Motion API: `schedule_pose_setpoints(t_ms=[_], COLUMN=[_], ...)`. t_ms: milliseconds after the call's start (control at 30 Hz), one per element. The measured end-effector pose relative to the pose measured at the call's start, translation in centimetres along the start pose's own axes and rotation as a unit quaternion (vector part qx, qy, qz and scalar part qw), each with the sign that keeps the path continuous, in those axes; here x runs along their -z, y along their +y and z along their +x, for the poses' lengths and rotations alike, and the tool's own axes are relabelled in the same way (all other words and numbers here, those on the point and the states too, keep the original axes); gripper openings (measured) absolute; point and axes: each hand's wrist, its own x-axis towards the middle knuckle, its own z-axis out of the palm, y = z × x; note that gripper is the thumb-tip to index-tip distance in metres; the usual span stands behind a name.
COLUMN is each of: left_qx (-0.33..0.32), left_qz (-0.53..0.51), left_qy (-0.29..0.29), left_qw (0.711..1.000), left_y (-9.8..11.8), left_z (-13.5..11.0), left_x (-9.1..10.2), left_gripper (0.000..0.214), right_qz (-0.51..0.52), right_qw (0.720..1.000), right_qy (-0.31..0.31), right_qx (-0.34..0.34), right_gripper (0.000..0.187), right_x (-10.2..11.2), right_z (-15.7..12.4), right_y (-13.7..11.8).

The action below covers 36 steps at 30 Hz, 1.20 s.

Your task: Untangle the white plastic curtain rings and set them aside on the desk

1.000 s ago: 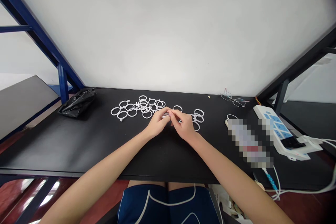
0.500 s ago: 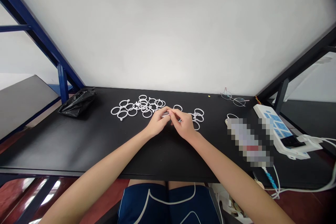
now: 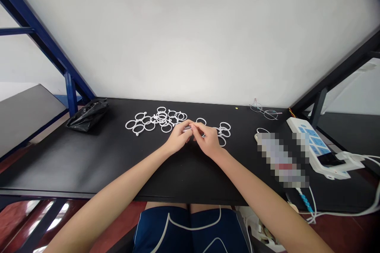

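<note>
My left hand and my right hand meet over the middle of the black table. Both pinch one small white plastic ring between their fingertips. A loose heap of several white rings lies just beyond my left hand. A smaller group of white rings lies beside my right hand, partly hidden by it.
A crumpled black bag sits at the back left. Thin-framed glasses lie at the back right. A white power strip with cables and a blurred-out object occupy the right side. Blue steel frame posts stand at the left.
</note>
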Motion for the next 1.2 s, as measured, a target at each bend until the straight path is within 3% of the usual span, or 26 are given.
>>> schedule_pose_setpoints(t_ms=[1200], left_qx=[-0.001], left_qz=[-0.014], left_qy=[-0.005], left_qw=[1.000], left_y=[0.01], left_z=[0.12], left_x=[0.01], left_gripper=[0.013], right_qz=[-0.011], right_qw=[1.000], right_qy=[0.002], right_qx=[0.005], right_gripper=[0.023], right_x=[-0.03], right_z=[0.05], right_y=[-0.08])
